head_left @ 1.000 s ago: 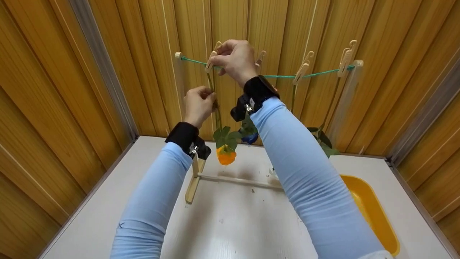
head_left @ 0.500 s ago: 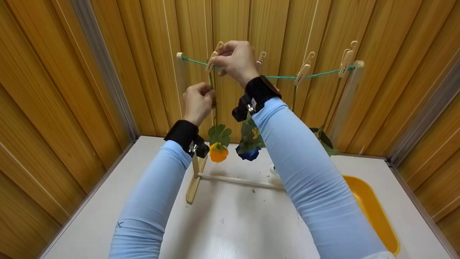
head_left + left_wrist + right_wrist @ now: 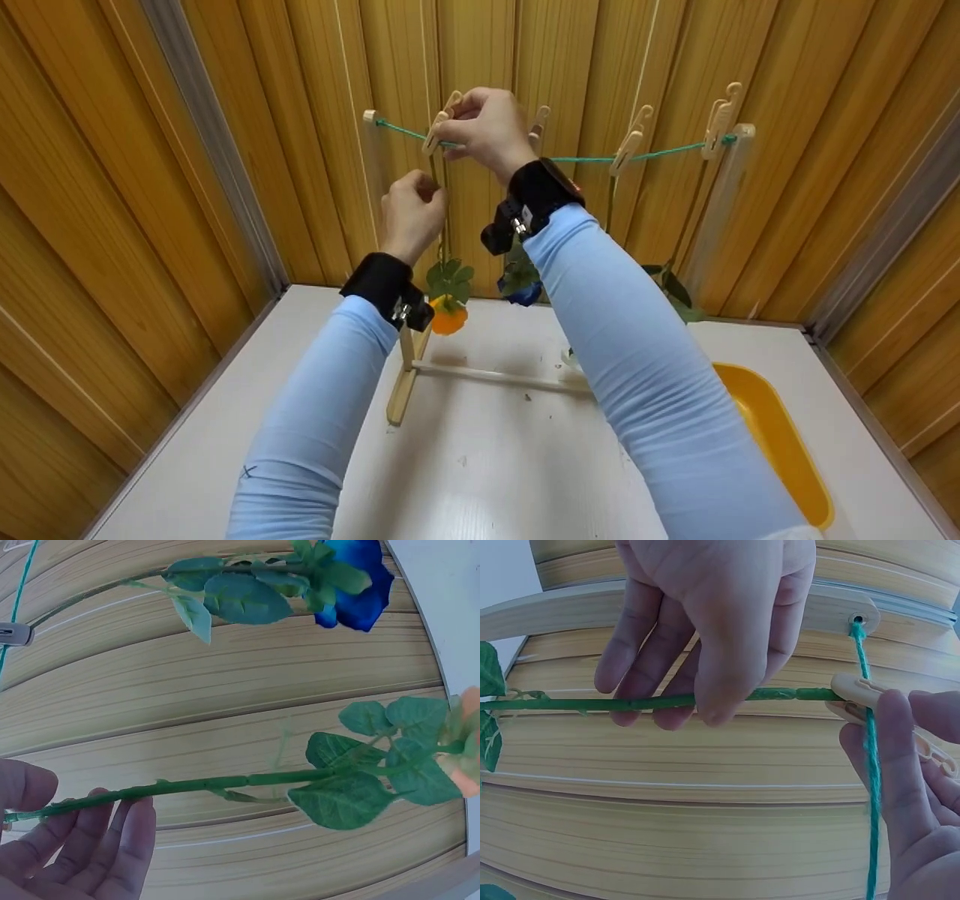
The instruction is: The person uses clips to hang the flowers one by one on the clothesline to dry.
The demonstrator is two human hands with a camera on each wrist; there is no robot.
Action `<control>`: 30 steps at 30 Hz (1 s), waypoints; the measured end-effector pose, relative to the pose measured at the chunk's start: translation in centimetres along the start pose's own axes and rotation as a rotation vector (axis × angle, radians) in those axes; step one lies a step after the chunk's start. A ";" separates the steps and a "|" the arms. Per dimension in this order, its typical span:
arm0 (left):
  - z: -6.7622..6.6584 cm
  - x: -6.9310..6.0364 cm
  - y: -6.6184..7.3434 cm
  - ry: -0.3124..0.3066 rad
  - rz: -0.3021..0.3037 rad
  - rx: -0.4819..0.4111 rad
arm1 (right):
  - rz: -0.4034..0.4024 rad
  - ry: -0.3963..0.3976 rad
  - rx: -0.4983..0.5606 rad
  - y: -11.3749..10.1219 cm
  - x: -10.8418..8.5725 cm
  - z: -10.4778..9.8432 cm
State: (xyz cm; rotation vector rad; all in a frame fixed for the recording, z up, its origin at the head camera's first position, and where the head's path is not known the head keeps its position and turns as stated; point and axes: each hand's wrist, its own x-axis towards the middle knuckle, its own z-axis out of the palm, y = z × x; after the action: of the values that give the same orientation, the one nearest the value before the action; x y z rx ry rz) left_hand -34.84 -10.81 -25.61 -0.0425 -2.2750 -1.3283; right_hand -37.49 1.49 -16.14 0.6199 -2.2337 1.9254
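My right hand (image 3: pixel 491 129) pinches a beige clothespin (image 3: pixel 433 136) near the left end of the green line (image 3: pixel 581 160). In the right wrist view, that clothespin's tip meets the cut end of a green stem (image 3: pixel 772 694). Just below, my left hand (image 3: pixel 411 212) holds this stem between thumb and fingers. From it an orange flower (image 3: pixel 450 316) hangs head down, leaves (image 3: pixel 345 799) above the bloom. A blue flower (image 3: pixel 360 585) hangs beside it from another clip (image 3: pixel 15 634); the right forearm partly covers it in the head view.
More clothespins (image 3: pixel 627 150) hold stems further right on the line. A wooden frame (image 3: pixel 399 394) carries the line, its foot on the white table (image 3: pixel 465 465). A yellow tray (image 3: pixel 780 442) lies at right, partly behind the right arm. Wood-panelled walls stand close behind.
The orange flower has swung left and slightly up, and its stem hangs straighter. My left hand has risen a little along the stem. The right hand stays at the clothespin.
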 end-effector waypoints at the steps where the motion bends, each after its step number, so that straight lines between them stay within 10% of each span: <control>1: 0.0 0.0 0.0 -0.002 0.000 -0.001 | 0.002 -0.005 0.012 0.0 0.0 0.0; 21: -0.3 -0.1 -0.5 -0.002 -0.012 0.010 | 0.028 -0.054 -0.022 0.3 -0.3 0.5; 30: -0.5 0.0 -0.2 -0.014 -0.011 0.007 | -0.085 -0.053 -0.310 -0.5 -1.2 -0.8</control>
State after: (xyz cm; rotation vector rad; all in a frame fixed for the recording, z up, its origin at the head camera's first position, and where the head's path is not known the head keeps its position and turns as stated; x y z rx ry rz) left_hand -34.71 -11.36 -25.60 -0.0363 -2.2949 -1.3293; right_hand -36.37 2.44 -15.99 0.7109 -2.4255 1.4960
